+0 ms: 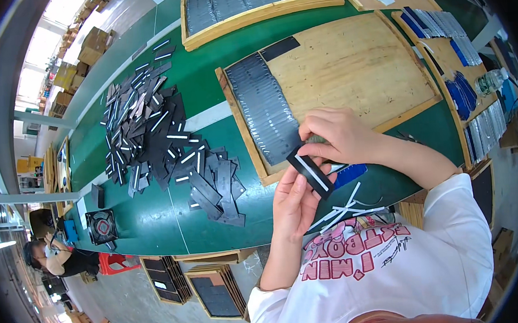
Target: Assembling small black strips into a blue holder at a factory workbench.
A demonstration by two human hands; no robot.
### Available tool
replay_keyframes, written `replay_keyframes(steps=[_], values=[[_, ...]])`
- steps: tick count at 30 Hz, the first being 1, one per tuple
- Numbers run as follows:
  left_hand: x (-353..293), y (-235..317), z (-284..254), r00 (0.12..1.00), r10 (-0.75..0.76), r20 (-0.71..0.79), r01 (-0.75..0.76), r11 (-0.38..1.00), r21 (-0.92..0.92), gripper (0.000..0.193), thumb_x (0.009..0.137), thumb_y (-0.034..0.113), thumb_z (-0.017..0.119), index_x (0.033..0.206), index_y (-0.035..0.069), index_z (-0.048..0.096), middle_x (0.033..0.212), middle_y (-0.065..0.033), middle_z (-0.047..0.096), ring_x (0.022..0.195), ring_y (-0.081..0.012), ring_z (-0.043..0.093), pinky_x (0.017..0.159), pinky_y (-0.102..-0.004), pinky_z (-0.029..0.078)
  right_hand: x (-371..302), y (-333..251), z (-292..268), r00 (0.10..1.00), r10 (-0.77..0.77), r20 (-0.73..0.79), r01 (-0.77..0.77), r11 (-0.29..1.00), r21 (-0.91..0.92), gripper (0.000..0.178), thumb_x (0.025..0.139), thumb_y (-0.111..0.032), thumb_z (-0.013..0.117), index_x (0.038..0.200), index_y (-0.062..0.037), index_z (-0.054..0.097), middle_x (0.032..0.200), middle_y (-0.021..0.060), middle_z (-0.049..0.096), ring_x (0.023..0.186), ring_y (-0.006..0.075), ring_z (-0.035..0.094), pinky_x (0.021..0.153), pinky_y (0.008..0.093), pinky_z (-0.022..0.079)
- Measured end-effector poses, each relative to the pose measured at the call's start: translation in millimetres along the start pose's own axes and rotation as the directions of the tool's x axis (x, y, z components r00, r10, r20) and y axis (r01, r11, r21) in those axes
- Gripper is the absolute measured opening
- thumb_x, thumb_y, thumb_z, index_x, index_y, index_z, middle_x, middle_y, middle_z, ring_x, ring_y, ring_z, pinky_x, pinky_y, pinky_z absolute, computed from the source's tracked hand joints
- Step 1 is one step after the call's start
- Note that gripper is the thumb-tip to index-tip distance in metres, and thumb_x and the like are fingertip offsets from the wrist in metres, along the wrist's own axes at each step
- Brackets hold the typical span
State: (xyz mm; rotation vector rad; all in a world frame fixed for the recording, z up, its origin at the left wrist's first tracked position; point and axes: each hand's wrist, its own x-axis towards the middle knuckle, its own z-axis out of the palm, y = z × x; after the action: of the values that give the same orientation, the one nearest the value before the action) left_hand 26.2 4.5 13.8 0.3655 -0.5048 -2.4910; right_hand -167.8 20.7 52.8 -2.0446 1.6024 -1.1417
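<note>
Between my two hands is a flat black piece (pixel 312 173) with a white strip along its length. My left hand (pixel 294 206) grips its lower end, thumb on top and fingers beneath. At the upper end, the thumb and fingers of my right hand (pixel 333 137) pinch together, on or against the piece. Below my right wrist lie loose white strips (pixel 347 208) and a blue item (pixel 351 173), partly covered. Just beyond the hands is a wooden tray (pixel 358 73), its left side lined with rows of black pieces (pixel 262 110).
Left on the green table (pixel 161 222) spreads a heap of black pieces (pixel 142 127), many with white strips. A small fan (pixel 101 227) stands near the left end. Another filled tray (pixel 263 12) lies at the back. Rightward are a board with blue and silver bundles and a clear bottle (pixel 491 81).
</note>
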Motion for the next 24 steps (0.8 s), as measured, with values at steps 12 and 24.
replay_keyframes(steps=[12, 24], values=[[7, 17, -15, 0.954, 0.267, -0.136, -0.254, 0.961, 0.107, 0.047, 0.091, 0.000, 0.058, 0.135, -0.001, 0.041, 0.124, -0.0163, 0.057, 0.118, -0.0339, 0.056, 0.103, -0.0543, 0.045, -82, -48, 0, 0.961, -0.141, 0.239, 0.101, 0.979, 0.176, 0.033, 0.069, -0.030, 0.081, 0.088, -0.0120, 0.061, 0.079, 0.0021, 0.058, 0.073, 0.0201, 0.059, 0.055, 0.0319, 0.047], [9, 3, -10, 0.955, 0.295, -0.035, -0.280, 0.932, 0.232, 0.043, 0.081, -0.017, 0.060, 0.118, 0.003, 0.051, 0.127, -0.0179, 0.055, 0.128, -0.0391, 0.047, 0.104, -0.0489, 0.044, -98, -9, 0, 0.999, 0.039, -0.005, -0.039, 0.987, -0.157, 0.034, 0.067, -0.019, 0.081, 0.096, -0.0101, 0.065, 0.096, -0.0002, 0.068, 0.088, 0.0211, 0.061, 0.065, 0.0309, 0.052]])
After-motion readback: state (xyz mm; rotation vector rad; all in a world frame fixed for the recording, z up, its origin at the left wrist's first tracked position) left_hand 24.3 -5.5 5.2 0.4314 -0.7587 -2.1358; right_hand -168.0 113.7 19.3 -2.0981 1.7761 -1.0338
